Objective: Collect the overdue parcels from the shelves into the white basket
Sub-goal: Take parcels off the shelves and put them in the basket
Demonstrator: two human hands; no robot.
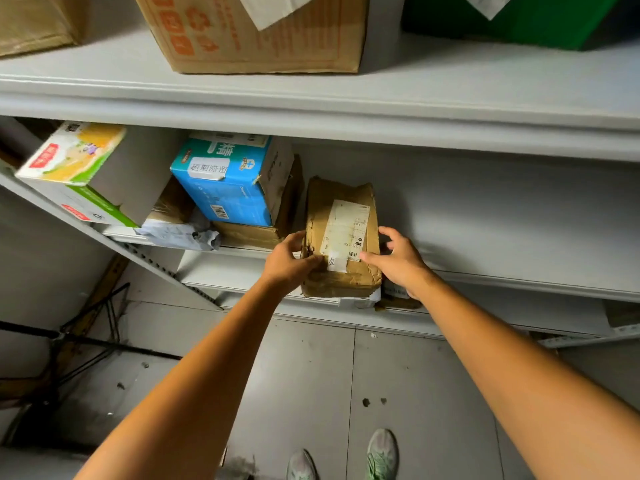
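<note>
Gripping the parcel [341, 237] from both sides at the front of the middle shelf [502, 216]. Brown, taped, crumpled at the corners. Lies flat with the long axis running front to back: near end at the shelf's lip, pointing toward the person, far end toward the back wall. Carries a white label [346, 226] face up, set along the same axis, barcode at the near end.

Held on the left edge by the left hand [287, 259], thumb on top by the label's near corner, fingers curled down the side. Held on the right by the right hand [398, 261], thumb laid on top beside the barcode, fingers curved round the right edge.

Just left of the parcel: blue box [225, 188] stacked on a flatter brown box [249, 233]. Farther left: crumpled grey bag [180, 233], then a tilted green-and-yellow box [76, 168].

Above, on the upper shelf [450, 98]: carton [259, 39] with orange print, and a green box [519, 19] to its right.

Below: grey tiled floor [398, 375] and two shoes [381, 452].
</note>
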